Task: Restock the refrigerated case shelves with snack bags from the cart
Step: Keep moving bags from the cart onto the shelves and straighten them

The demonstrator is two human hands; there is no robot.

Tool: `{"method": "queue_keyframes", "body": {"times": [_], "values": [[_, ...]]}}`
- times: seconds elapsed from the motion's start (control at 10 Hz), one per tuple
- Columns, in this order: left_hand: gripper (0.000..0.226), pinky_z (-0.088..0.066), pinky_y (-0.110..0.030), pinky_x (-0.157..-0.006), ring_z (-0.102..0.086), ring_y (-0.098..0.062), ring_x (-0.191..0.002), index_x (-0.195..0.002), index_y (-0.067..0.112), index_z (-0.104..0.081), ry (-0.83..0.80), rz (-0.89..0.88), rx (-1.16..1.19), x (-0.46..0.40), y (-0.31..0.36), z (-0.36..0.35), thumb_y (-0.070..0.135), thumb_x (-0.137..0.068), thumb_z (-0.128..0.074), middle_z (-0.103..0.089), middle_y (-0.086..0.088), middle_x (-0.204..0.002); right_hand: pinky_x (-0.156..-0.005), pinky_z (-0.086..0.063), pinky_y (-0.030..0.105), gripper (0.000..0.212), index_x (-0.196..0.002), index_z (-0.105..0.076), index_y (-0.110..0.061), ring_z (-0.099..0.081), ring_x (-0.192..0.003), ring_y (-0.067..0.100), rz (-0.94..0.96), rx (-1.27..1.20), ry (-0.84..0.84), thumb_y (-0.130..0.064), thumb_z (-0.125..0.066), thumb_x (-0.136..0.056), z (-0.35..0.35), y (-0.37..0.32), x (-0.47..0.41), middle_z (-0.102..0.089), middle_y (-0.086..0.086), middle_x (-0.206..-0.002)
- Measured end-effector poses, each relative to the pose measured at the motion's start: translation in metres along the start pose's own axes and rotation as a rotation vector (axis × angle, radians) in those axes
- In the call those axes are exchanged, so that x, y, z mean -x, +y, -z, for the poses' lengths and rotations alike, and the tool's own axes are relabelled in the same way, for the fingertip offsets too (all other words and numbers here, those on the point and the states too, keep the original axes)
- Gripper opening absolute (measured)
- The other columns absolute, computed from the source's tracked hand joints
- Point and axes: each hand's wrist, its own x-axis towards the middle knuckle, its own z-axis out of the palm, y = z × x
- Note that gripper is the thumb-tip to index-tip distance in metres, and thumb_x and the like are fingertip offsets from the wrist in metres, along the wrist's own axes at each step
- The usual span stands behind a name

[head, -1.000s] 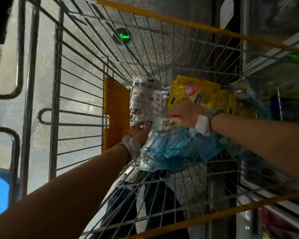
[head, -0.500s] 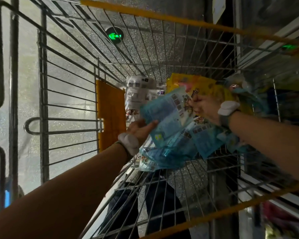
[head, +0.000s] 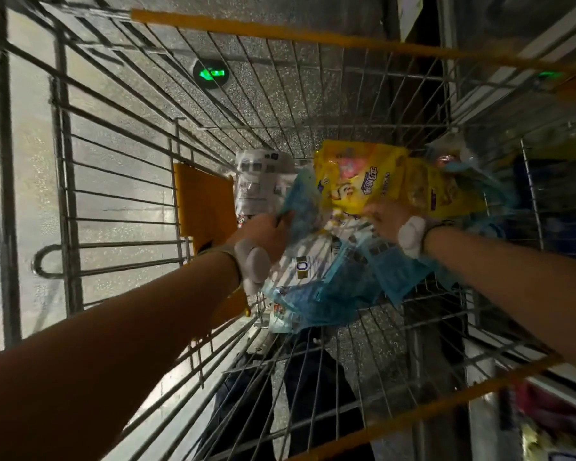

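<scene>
Head view, steeply down into cart [head: 313,31]

Wire cart [head: 120,201], orange rim trim, orange flap on the left wall. Contents: yellow snack bags [head: 376,181], blue bags [head: 356,287], white bag [head: 263,181] at back. Left hand [head: 266,231] grips the edge of a blue bag; right hand [head: 384,217] holds the lower edge of a yellow bag. White wrist bands on both arms. Green arrow sign [head: 211,74] on the floor beyond the cart.

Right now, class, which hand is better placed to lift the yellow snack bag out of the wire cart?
Right hand: it already touches the yellow snack bag; the left hand grips a blue bag.
</scene>
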Motion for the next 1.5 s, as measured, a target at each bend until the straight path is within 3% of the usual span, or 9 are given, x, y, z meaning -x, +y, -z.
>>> {"method": "queue_keyframes", "body": {"times": [0.2,0.3,0.4,0.5,0.6,0.8,0.9,1.1,1.5], "values": [[0.046,-0.056,-0.044,-0.089,-0.066,-0.033,-0.094,-0.124,0.012,-0.059,-0.086,0.026,0.018,0.015,0.001,0.025,0.045,-0.106,-0.034,-0.067,-0.017,-0.111,-0.094,-0.047,0.038,0.036,-0.131,-0.054,-0.005,-0.057,-0.107,0.031,-0.037,0.352,-0.156,-0.025,-0.044,-0.102,-0.004,0.011,0.000,-0.058,0.017,-0.130],[0.043,-0.059,-0.041,-0.073,-0.068,-0.025,-0.083,-0.108,0.018,-0.061,-0.041,0.018,0.070,0.015,-0.018,0.026,0.052,-0.104,-0.034,-0.069,-0.006,-0.097,-0.075,-0.037,0.029,0.027,-0.123,-0.055,-0.013,-0.054,-0.095,0.030,0.059,0.478,-0.085,-0.023,-0.043,-0.102,0.000,0.006,0.011,-0.059,0.011,-0.120],[0.041,-0.050,-0.029,-0.062,-0.061,-0.017,-0.075,-0.111,0.022,-0.059,-0.066,0.083,-0.119,0.009,-0.031,0.018,0.050,-0.105,-0.031,-0.065,-0.003,-0.095,-0.086,-0.049,0.039,0.027,-0.121,-0.060,-0.012,-0.059,-0.104,0.036,0.049,0.545,0.013,-0.020,-0.053,-0.096,-0.003,0.011,0.011,-0.063,0.015,-0.116],[0.040,-0.054,-0.043,-0.089,-0.064,-0.029,-0.098,-0.122,0.021,-0.061,-0.055,0.038,-0.032,0.005,-0.024,0.019,0.046,-0.105,-0.034,-0.066,-0.012,-0.117,-0.085,-0.051,0.035,0.027,-0.111,-0.063,-0.006,-0.061,-0.095,0.030,0.041,0.466,-0.093,-0.024,-0.045,-0.102,0.005,0.011,0.002,-0.065,0.013,-0.111],[0.040,-0.054,-0.042,-0.092,-0.063,-0.027,-0.098,-0.126,0.021,-0.061,-0.040,0.021,-0.035,0.007,-0.023,0.020,0.044,-0.106,-0.036,-0.064,-0.010,-0.116,-0.071,-0.035,0.029,0.009,-0.101,-0.059,-0.013,-0.043,-0.081,0.018,0.110,0.488,-0.144,-0.018,-0.051,-0.098,0.010,0.009,0.005,-0.050,0.006,-0.093],[0.042,-0.051,-0.046,-0.096,-0.061,-0.028,-0.105,-0.127,0.017,-0.059,-0.020,0.082,0.092,0.006,-0.035,0.019,0.046,-0.104,-0.039,-0.063,-0.010,-0.122,-0.069,-0.034,0.028,0.015,-0.107,-0.063,-0.016,-0.043,-0.074,0.017,0.193,0.453,-0.051,-0.021,-0.055,-0.095,0.022,0.002,0.030,-0.048,-0.004,-0.082],[0.043,-0.052,-0.052,-0.095,-0.063,-0.030,-0.104,-0.124,0.016,-0.060,-0.040,0.067,0.133,0.009,-0.034,0.017,0.048,-0.104,-0.039,-0.064,-0.010,-0.115,-0.058,-0.031,0.021,0.004,-0.092,-0.059,-0.019,-0.042,-0.058,0.006,0.310,0.289,0.031,-0.020,-0.064,-0.092,0.023,0.011,0.030,-0.044,-0.013,-0.068],[0.041,-0.049,-0.027,-0.071,-0.058,-0.012,-0.085,-0.132,0.020,-0.054,-0.021,0.054,0.178,0.003,-0.043,0.004,0.045,-0.106,-0.036,-0.058,-0.002,-0.110,-0.069,-0.043,0.031,0.016,-0.083,-0.052,-0.011,-0.057,-0.076,0.025,0.191,-0.272,0.075,-0.011,-0.067,-0.090,0.020,-0.008,0.027,-0.062,0.019,-0.082],[0.048,-0.055,-0.045,-0.088,-0.065,-0.026,-0.095,-0.127,0.022,-0.059,0.004,0.039,0.005,0.003,-0.043,-0.008,0.050,-0.105,-0.028,-0.067,-0.007,-0.111,-0.086,-0.052,0.044,0.008,-0.092,-0.052,-0.011,-0.058,-0.093,0.021,-0.310,-1.168,-0.037,-0.005,-0.056,-0.096,-0.008,-0.028,0.020,-0.054,0.005,-0.099]]}}
